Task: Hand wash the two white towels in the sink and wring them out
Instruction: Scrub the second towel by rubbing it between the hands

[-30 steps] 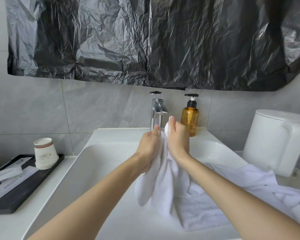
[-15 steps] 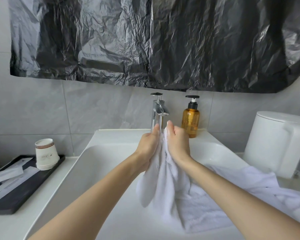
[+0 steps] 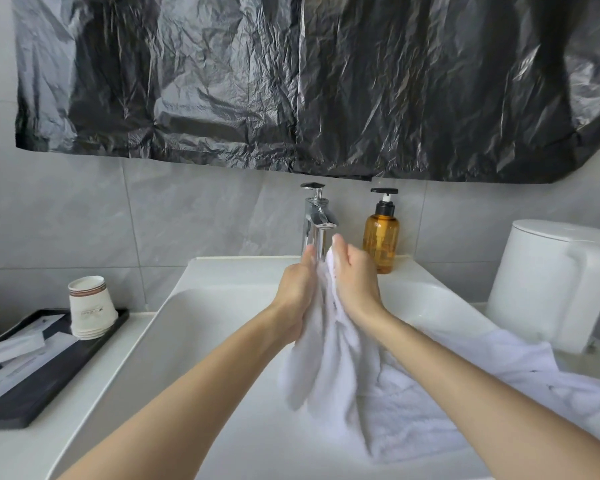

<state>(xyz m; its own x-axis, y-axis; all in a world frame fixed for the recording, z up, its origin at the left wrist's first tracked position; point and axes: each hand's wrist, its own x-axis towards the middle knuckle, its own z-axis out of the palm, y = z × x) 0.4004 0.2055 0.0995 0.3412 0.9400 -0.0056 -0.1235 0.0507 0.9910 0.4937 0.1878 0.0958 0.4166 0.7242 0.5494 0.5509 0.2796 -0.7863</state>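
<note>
Both hands on the towel, bunched top end just under the tap. Left hand and right hand face each other, fingers curled onto the cloth, squeezing it between them. The rest hangs down into the sink. Second towel lies over the sink's right rim, near the kettle. Soap bottle right of the tap.

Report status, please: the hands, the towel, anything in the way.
Hands: left hand and right hand grip white terry towel, raised over white ceramic sink. Towel's tail hangs into basin. Close behind hands, chrome tap, not blocking.
</note>
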